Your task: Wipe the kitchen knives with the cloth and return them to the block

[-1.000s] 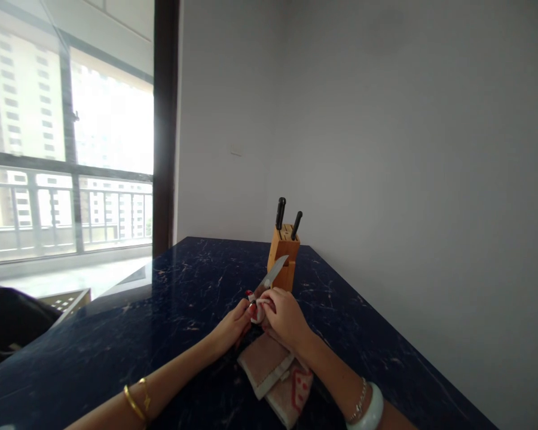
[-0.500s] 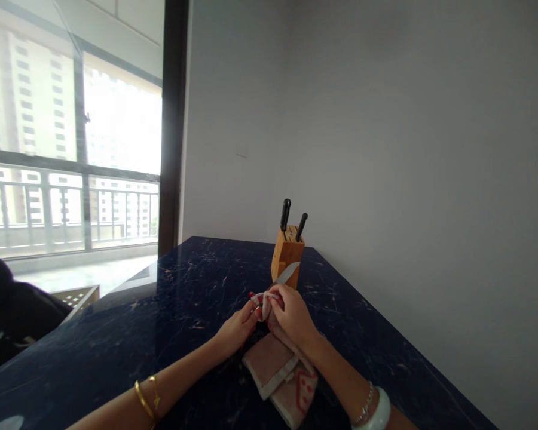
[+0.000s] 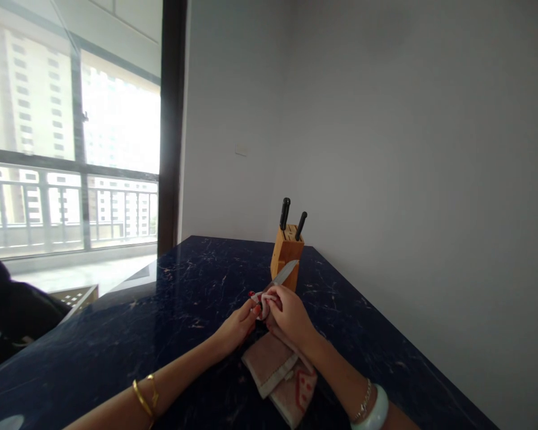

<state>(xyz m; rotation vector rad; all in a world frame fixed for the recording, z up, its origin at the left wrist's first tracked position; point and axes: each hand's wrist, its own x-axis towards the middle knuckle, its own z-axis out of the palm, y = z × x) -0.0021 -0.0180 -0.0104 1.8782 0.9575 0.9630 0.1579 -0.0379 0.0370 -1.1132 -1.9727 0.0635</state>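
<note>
Fingers of my left hand (image 3: pixel 238 325) are closed round the handle end of a kitchen knife (image 3: pixel 285 273), whose handle is mostly hidden. Its bare blade slants up and away to the right, in front of a wooden knife block (image 3: pixel 287 249). My right hand (image 3: pixel 293 313) pinches a bunched part of a pink and white towel (image 3: pixel 273 361) against the knife near its handle. The rest of the towel hangs down below my right wrist, with a red-dotted patch at its lower end.
Two black-handled knives (image 3: pixel 301 226) stand in the block, near the far end of the dark blue marbled table (image 3: pixel 197 269). Grey walls rise behind and to the right. A black bag-like object (image 3: pixel 13 298) is at the left, by a large window.
Hardly anything differs. My right fingers and the bunched towel have shifted very slightly at the knife's base, and the blade shows a little more.
</note>
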